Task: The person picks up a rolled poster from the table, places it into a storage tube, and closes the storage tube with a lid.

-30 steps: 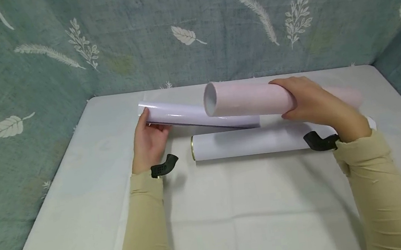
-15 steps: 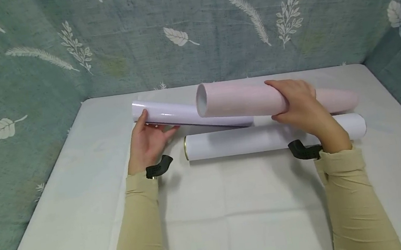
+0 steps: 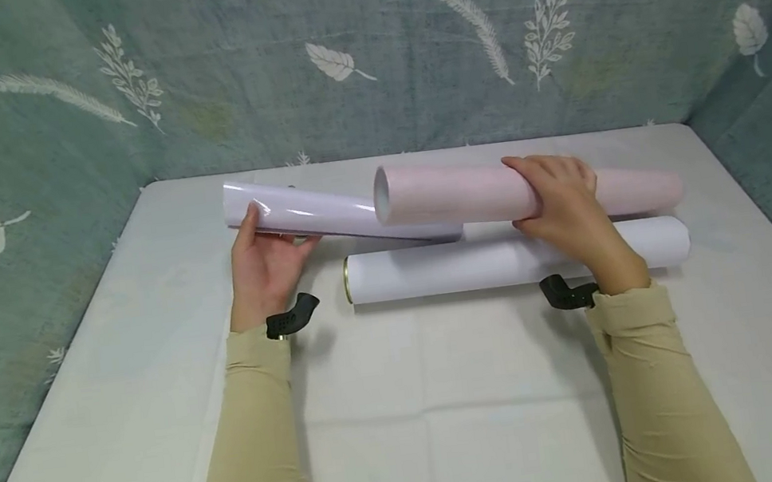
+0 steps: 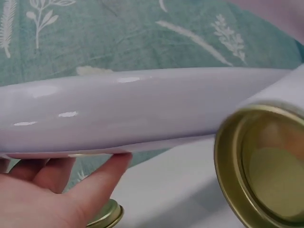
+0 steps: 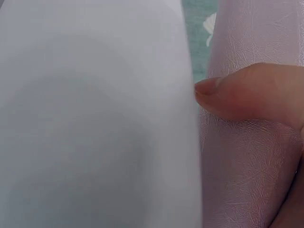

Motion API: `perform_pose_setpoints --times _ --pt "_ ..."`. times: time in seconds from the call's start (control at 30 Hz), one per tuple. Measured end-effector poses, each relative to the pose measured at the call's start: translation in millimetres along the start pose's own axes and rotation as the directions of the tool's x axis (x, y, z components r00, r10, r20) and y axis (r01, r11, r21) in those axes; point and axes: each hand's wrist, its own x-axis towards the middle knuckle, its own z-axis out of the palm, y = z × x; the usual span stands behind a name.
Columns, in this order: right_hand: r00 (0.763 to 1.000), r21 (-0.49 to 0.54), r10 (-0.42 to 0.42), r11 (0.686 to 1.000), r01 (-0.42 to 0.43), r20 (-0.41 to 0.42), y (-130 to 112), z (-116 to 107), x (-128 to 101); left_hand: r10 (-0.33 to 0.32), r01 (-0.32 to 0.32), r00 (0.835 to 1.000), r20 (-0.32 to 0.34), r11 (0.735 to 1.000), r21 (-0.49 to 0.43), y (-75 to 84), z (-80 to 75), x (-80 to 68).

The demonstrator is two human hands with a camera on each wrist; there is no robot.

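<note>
My left hand (image 3: 264,268) holds the left part of a glossy pale lavender roll (image 3: 331,209), thumb on its front and fingers beneath. This roll slants down to the right, its right end behind a pink roll (image 3: 452,191). My right hand (image 3: 563,207) grips the pink roll from above, near its middle. The pink roll has a finely creased surface (image 5: 242,175) and an open left end. Just in front, a white tube (image 3: 440,269) lies on the table, with a gold metal rim (image 4: 223,156) at its left end.
A second gold-rimmed round end (image 4: 111,214) shows below the left hand in the left wrist view. White cloth (image 3: 411,447) covers the table. Green leaf-patterned fabric (image 3: 401,70) rises along its back and sides.
My left hand has moved slightly left and back with the lavender roll. The right hand still holds the pink roll, its forearm swung inward to the left. The view has shifted a little.
</note>
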Motion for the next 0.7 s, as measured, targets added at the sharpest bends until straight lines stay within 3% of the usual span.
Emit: perform_pose_setpoints --times 0.17,0.43,0.7 --pt "1.000 -0.018 0.003 1.000 -0.004 -0.013 1.7 3.5 0.2 0.022 -0.022 1.000 -0.008 0.997 -0.076 4.7 1.0 -2.4" --pt "1.000 -0.056 0.010 0.998 -0.011 -0.025 8.6 10.6 -1.4 0.097 -0.104 0.992 -0.078 0.990 -0.095 14.4 -2.7 -4.6" --pt "0.999 -0.078 0.024 0.997 -0.027 -0.033 14.5 11.9 -2.7 0.196 -0.222 0.964 -0.180 0.965 -0.139 33.3 -5.4 -10.1"
